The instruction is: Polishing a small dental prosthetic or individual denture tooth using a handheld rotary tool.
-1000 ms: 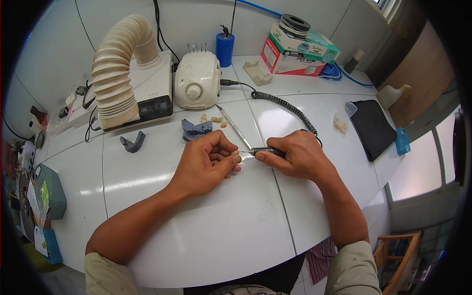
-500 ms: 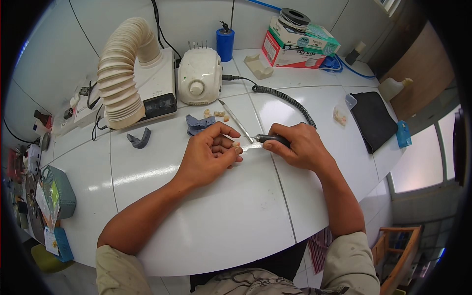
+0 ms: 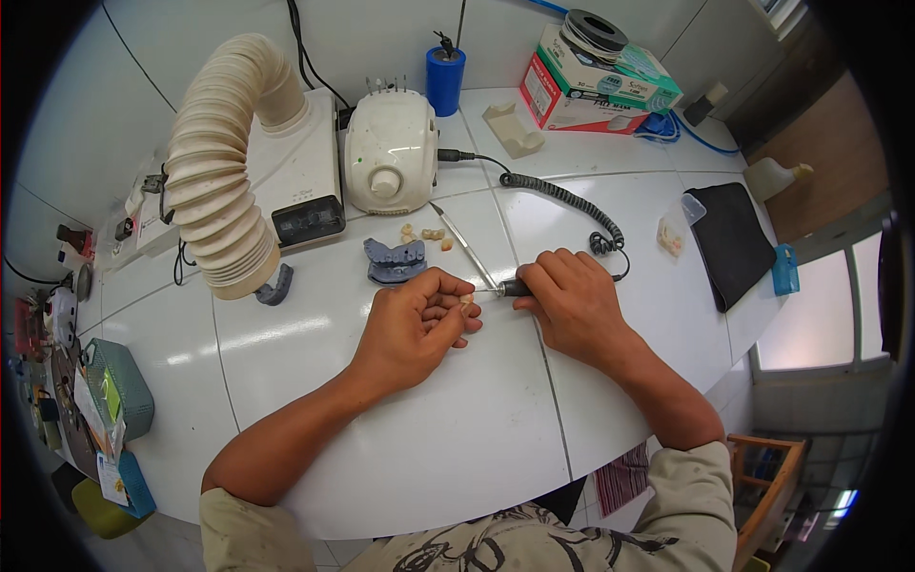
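Note:
Between the thumb and fingertips of my left hand (image 3: 416, 327) is a small tooth-coloured dental crown (image 3: 467, 299). My right hand (image 3: 572, 300) is wrapped round a black rotary handpiece (image 3: 513, 288), whose thin bur points left and reaches the crown; whether it touches cannot be made out. A coiled black cord (image 3: 572, 202) runs from the handpiece to a white control unit (image 3: 389, 153). Just beyond my hands lies a slim metal instrument (image 3: 464, 245). Grey dental models (image 3: 396, 262) and several tooth-coloured pieces (image 3: 432, 234) lie beyond my left hand.
A ribbed white suction hose (image 3: 214, 172) arches at the left, its mouth above another grey model (image 3: 276, 286). Stacked boxes (image 3: 596, 86) and a blue cylinder (image 3: 445, 81) stand at the back. At right are a black pouch (image 3: 729, 243) and a small clear container (image 3: 675, 234); a green basket (image 3: 124, 386) is far left.
The handpiece's bur has come up to the crown, and my right hand has turned more palm-down over the handpiece. My left hand still pinches the crown. The whole view has shifted slightly.

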A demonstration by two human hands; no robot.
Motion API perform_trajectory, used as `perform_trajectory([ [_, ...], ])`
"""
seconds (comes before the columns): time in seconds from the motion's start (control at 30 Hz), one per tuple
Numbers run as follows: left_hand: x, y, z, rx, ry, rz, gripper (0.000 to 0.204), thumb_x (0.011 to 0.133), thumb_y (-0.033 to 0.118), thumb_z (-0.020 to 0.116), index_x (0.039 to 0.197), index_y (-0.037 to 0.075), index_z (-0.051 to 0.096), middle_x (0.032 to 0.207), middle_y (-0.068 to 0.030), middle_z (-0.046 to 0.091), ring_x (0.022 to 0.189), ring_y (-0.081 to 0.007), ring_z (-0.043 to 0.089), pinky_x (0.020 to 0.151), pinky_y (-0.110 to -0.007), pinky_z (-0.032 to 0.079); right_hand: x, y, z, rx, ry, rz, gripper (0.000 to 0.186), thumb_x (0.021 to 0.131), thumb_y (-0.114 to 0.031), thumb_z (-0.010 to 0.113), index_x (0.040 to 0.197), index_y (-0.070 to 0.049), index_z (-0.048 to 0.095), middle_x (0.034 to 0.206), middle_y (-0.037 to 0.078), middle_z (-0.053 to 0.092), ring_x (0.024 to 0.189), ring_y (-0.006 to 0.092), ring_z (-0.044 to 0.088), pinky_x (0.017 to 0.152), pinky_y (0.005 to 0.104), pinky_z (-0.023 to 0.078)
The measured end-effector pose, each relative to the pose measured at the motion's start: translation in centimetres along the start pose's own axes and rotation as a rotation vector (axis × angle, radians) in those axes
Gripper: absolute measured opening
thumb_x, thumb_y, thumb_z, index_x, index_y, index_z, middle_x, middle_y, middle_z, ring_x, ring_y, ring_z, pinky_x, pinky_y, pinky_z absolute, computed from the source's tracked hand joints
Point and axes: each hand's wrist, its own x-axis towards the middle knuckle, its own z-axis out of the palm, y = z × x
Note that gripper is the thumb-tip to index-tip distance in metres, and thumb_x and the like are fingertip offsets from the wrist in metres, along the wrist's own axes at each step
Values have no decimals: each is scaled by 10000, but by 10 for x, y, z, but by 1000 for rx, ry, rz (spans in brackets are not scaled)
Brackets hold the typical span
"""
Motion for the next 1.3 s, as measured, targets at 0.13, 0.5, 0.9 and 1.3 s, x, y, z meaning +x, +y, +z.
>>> perform_trajectory([
  [0.13,-1,9,2,41,2,-49,204,1069,37,609,1227,-90,629,1102,-168,770,1017,-196,797,791,-288,658,-4,2,11,-39,97,-47,313,854,-306,860,947,-83,661,818,27,542,735,220,543,657,367,406],
  [0.5,-2,11,1,63,-11,-80,211,1047,27,642,1220,-92,632,1087,-177,774,1006,-205,804,775,-283,672,-1,1,10,-44,130,-7,363,886,-427,843,818,-125,652,754,-5,511,645,180,490,577,333,383],
  [0.9,-3,10,1,67,-15,-67,215,1051,21,627,1231,-97,622,1087,-171,770,1019,-201,799,778,-280,672,0,-2,7,-75,123,-42,327,875,-409,854,846,-127,689,746,-17,516,654,170,484,586,322,394],
  [1.3,-3,10,2,37,-9,-76,212,1049,15,625,1230,-94,629,1078,-173,772,1021,-206,800,760,-275,668,0,-1,8,-57,125,-47,329,873,-403,858,839,-126,684,733,-19,505,646,169,483,570,328,385],
])
